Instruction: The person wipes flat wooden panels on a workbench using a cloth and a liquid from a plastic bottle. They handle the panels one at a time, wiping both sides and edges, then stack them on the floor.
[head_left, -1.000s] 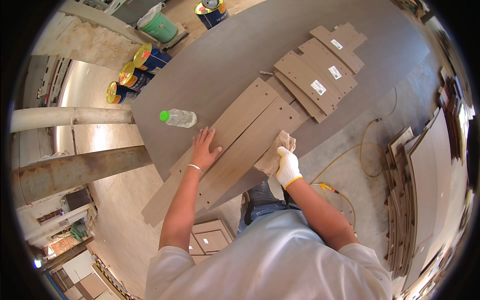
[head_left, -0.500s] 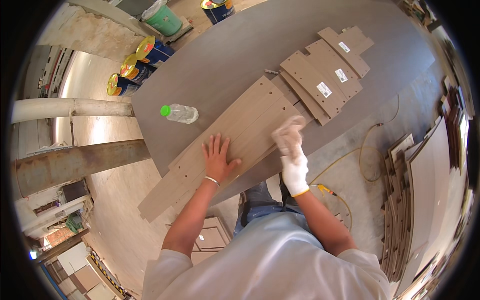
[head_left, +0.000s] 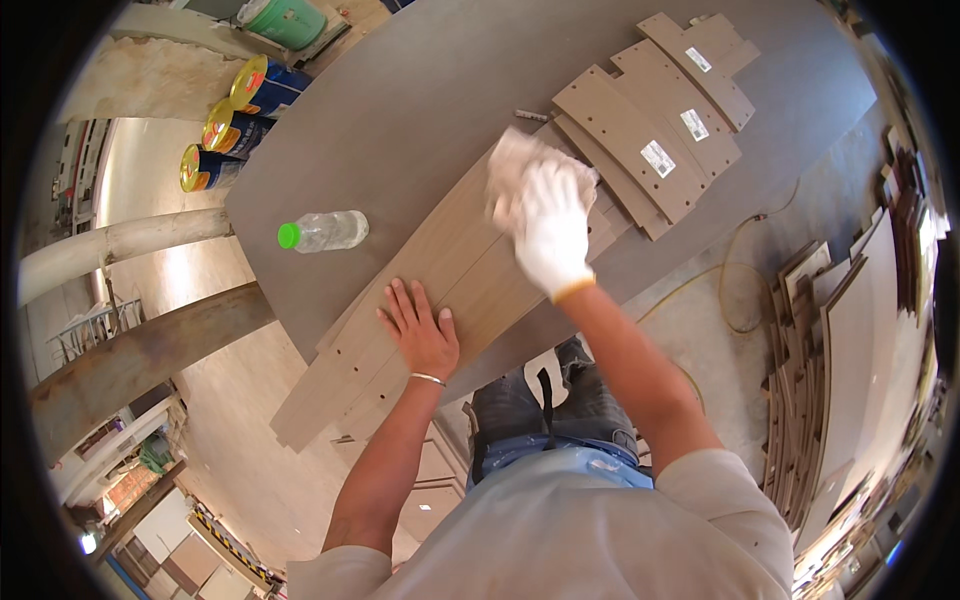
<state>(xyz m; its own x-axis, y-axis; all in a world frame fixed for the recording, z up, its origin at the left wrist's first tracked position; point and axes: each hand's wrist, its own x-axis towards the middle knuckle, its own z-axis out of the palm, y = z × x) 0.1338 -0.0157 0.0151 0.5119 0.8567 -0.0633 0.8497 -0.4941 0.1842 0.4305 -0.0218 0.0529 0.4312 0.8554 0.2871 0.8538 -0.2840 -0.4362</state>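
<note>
My bare left hand (head_left: 422, 335), a bracelet at its wrist, lies flat with fingers spread on a long brown wooden panel (head_left: 455, 270). Small dark holes dot the panel, and the edge of another board shows beneath it. In a white knitted glove, my right hand (head_left: 555, 225) presses a crumpled beige rag (head_left: 508, 180) on the panel's far right end. Rag and glove are smeared by motion and hide that end. Just beyond them lie several overlapping smaller brown boards (head_left: 625, 125) with holes and white labels.
The grey-brown table (head_left: 400, 120) bears a clear plastic bottle (head_left: 335, 231) with a green cap, lying on its side. Metal cans (head_left: 235, 128) and a green bucket (head_left: 285, 22) stand past its left edge. Stacked boards (head_left: 850, 330) lean at right, near a yellow hose (head_left: 722, 290) on the floor.
My right hand and the rag have moved up and left, from the panel's near edge onto its far end. My left hand stays flat on the panel. The view has shifted slightly.
</note>
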